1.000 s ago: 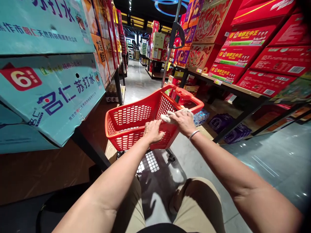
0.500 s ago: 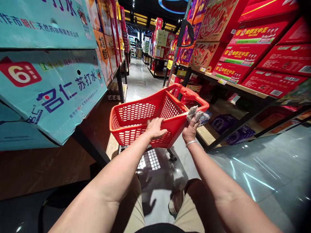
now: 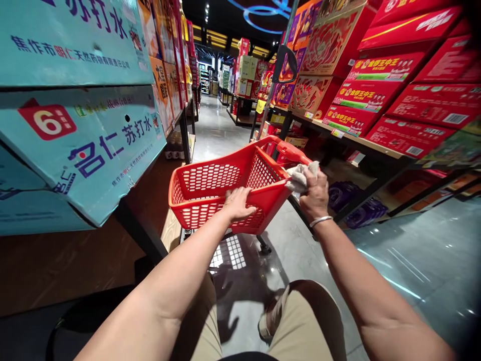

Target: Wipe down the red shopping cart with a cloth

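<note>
A red shopping cart with a perforated basket stands in front of me, its handle at the right end. On the near rim of the basket rests my left hand, its fingers over the edge and its thumb spread apart. My right hand, with a bracelet at the wrist, is closed on a crumpled grey-white cloth. That cloth lies against the corner of the cart by the handle, and it hides part of the handle with my hand. Nothing shows inside the visible part of the basket.
Stacked light-blue cartons stand close on the left. Red boxes fill a shelf on the right, with purple packages below. A grey-floored aisle runs ahead. A black-framed pole rises behind the handle.
My right hand has moved right and a little nearer along the handle end, with the cloth. My left hand stays on the rim. The view has tilted slightly upward.
</note>
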The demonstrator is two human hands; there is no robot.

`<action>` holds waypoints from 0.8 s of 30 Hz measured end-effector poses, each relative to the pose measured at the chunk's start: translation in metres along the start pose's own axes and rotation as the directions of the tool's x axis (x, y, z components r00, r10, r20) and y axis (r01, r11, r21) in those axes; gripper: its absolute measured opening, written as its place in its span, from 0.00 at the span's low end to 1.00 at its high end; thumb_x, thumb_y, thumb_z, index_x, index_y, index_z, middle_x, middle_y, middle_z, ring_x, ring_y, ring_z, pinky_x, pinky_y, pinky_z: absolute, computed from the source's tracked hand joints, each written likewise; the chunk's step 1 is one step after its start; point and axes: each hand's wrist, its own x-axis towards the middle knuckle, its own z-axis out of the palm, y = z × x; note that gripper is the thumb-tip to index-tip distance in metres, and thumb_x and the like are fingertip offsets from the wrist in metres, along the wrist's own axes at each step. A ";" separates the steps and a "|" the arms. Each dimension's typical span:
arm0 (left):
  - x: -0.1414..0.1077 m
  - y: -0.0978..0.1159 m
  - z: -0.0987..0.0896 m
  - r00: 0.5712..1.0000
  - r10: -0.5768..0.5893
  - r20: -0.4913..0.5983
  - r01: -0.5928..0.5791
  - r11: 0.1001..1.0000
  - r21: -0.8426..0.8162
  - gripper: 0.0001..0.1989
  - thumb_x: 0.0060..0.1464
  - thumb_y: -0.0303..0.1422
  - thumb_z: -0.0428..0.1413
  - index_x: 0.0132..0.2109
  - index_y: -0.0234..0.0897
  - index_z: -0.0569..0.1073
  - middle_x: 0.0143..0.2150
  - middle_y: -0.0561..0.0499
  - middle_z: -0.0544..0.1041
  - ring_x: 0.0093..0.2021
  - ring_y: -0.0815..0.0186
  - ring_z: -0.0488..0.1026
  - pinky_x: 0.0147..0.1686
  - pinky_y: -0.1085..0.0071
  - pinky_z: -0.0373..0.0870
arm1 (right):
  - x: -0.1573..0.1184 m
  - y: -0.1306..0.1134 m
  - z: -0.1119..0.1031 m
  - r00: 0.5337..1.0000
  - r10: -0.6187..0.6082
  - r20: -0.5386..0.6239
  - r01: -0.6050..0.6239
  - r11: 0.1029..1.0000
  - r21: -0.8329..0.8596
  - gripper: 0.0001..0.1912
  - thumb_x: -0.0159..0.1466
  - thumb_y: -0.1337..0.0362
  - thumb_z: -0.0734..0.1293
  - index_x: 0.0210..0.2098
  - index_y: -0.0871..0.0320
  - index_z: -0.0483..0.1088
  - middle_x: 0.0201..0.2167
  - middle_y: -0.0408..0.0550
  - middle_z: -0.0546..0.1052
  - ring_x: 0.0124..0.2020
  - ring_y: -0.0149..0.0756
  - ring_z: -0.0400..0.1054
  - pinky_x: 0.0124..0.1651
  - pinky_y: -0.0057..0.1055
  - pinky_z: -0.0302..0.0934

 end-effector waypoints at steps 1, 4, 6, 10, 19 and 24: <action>-0.001 0.001 -0.001 1.000 -0.001 0.005 0.001 1.000 -0.010 0.35 0.55 0.47 0.57 0.66 0.42 0.60 0.61 0.41 0.70 0.63 0.47 0.65 0.62 0.48 0.58 | 0.011 0.001 -0.008 0.999 0.039 0.030 -0.037 0.997 -0.070 0.32 0.62 0.69 0.62 0.65 0.51 0.63 0.66 0.57 0.59 0.64 0.56 0.55 0.64 0.54 0.55; -0.006 0.004 -0.002 1.000 -0.002 0.016 0.003 0.999 -0.036 0.35 0.55 0.47 0.57 0.66 0.41 0.61 0.62 0.40 0.70 0.63 0.46 0.65 0.62 0.47 0.58 | 0.027 -0.007 -0.015 0.971 0.116 0.210 -0.065 0.970 -0.234 0.27 0.64 0.66 0.61 0.63 0.50 0.66 0.65 0.58 0.61 0.62 0.60 0.54 0.59 0.58 0.55; -0.008 0.006 -0.003 1.000 -0.008 0.021 0.009 0.999 -0.046 0.35 0.55 0.47 0.57 0.66 0.40 0.61 0.63 0.39 0.69 0.64 0.45 0.64 0.63 0.46 0.58 | 0.024 -0.026 -0.010 0.936 0.130 0.326 -0.029 0.955 -0.297 0.25 0.67 0.64 0.60 0.63 0.49 0.66 0.63 0.59 0.63 0.60 0.59 0.54 0.56 0.57 0.56; -0.010 0.008 -0.001 1.000 -0.003 0.001 0.003 0.998 -0.063 0.33 0.55 0.46 0.57 0.65 0.40 0.62 0.63 0.40 0.70 0.64 0.47 0.64 0.64 0.47 0.57 | 0.007 -0.077 0.003 0.844 -0.060 0.533 0.235 0.935 -0.267 0.22 0.71 0.60 0.57 0.62 0.42 0.67 0.63 0.54 0.65 0.58 0.55 0.55 0.52 0.50 0.56; -0.014 -0.003 -0.005 0.997 -0.005 -0.073 -0.006 0.989 -0.150 0.22 0.59 0.44 0.53 0.58 0.42 0.70 0.56 0.47 0.78 0.60 0.53 0.70 0.63 0.51 0.55 | 0.048 -0.027 -0.035 0.776 -0.270 0.570 0.398 0.911 -0.110 0.19 0.61 0.63 0.66 0.51 0.46 0.76 0.52 0.50 0.74 0.46 0.43 0.62 0.47 0.39 0.52; -0.002 -0.011 -0.005 0.994 -0.040 -0.102 0.026 0.990 -0.139 0.18 0.62 0.46 0.50 0.51 0.42 0.73 0.52 0.48 0.79 0.56 0.54 0.71 0.59 0.53 0.56 | 0.074 0.043 -0.064 0.851 -0.092 0.517 0.212 0.961 -0.180 0.24 0.54 0.70 0.63 0.48 0.49 0.77 0.49 0.49 0.75 0.44 0.42 0.63 0.47 0.38 0.54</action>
